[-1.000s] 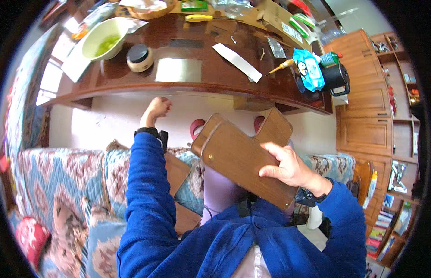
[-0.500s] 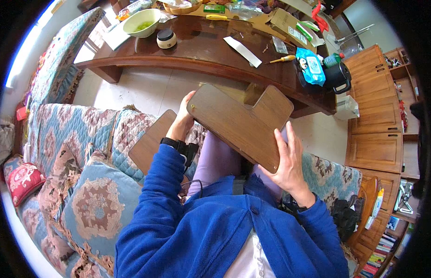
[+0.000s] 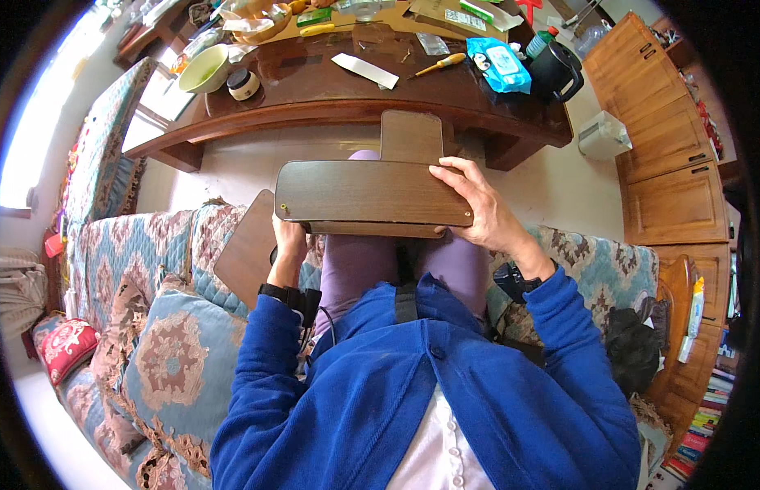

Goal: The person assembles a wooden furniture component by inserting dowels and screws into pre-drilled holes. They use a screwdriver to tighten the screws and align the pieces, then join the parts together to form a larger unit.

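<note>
Over my lap I hold a brown wood-grain board piece (image 3: 368, 189) with rounded corners and a narrower panel projecting from its far side. A small yellowish fitting shows near its left corner. My left hand (image 3: 291, 242) grips the left end, its fingers partly hidden behind the board. At the right end, my right hand (image 3: 488, 206) has its fingers on the top face and its thumb by the near edge. A second brown board (image 3: 243, 249) lies on the sofa beside my left forearm.
Ahead stands a dark wooden table (image 3: 315, 119) with a yellow-handled screwdriver (image 3: 440, 65), white strip (image 3: 364, 71), lidded jar (image 3: 243, 84), pale green bowl (image 3: 204, 70), blue wipes pack (image 3: 501, 67) and black kettle (image 3: 555, 72). Patterned cushions (image 3: 176, 351) lie on the sofa at left.
The board piece has turned from slanting down to the right to nearly level, tilting so its near edge shows. My left hand has come lower and nearer. The head view has shifted.
</note>
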Action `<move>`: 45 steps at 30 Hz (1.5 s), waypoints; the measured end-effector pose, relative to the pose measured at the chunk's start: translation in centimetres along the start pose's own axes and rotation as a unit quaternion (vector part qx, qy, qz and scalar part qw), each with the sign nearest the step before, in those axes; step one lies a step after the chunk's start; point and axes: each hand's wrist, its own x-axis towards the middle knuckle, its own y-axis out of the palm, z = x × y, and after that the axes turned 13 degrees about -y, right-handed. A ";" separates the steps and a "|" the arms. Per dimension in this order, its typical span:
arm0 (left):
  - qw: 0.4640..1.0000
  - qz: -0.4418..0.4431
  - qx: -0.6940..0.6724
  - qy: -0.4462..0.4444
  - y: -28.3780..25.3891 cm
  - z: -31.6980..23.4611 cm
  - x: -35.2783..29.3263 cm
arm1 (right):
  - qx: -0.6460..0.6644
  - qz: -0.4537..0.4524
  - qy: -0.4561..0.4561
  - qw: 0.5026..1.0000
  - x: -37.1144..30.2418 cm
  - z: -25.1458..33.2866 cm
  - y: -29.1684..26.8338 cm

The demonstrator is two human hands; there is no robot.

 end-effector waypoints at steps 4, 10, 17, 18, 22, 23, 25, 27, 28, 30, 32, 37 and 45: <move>0.986 -0.013 0.142 0.087 -0.6 -1.8 1.3 | -0.017 -0.033 0.006 0.999 -1.7 0.6 0.2; 0.984 0.036 0.152 0.084 -2.8 -6.4 1.2 | 0.060 -0.088 0.054 0.993 -3.2 0.6 0.8; 0.986 0.074 0.111 0.104 -3.0 -7.1 0.5 | -0.103 -0.085 -0.018 0.991 0.5 1.4 1.4; 0.985 0.043 0.117 0.115 -3.4 -7.5 0.2 | -0.129 -0.078 -0.025 0.988 1.0 1.9 1.2; 0.989 0.025 0.013 0.146 -4.2 -9.6 -1.7 | -0.169 -0.043 -0.047 0.984 3.6 3.8 1.1; 0.988 0.030 0.007 0.152 -4.2 -10.3 -2.3 | -0.168 -0.030 -0.042 0.985 4.3 4.1 1.3; 0.983 0.026 -0.001 0.183 -3.5 -11.4 -3.8 | -0.154 -0.029 -0.046 0.987 5.5 4.4 2.0; 0.979 0.024 0.001 0.201 -2.6 -12.7 -5.0 | -0.166 -0.005 -0.003 0.986 6.5 4.6 3.1; 0.980 0.030 0.001 0.199 -2.2 -13.4 -5.4 | -0.173 -0.001 0.009 0.985 6.8 4.7 3.6; 0.974 0.029 0.036 0.223 -1.2 -14.5 -6.0 | -0.233 0.021 0.021 0.972 6.8 4.7 4.3; 0.973 0.045 0.054 0.222 -0.3 -15.2 -6.2 | -0.257 0.041 0.041 0.965 6.6 4.6 4.4; 0.974 0.061 0.055 0.212 1.3 -15.8 -6.3 | -0.250 0.024 0.037 0.967 6.2 4.2 4.4; 0.983 0.128 -0.073 0.108 0.7 -15.3 -5.0 | -0.247 0.019 0.037 0.968 6.4 4.3 4.7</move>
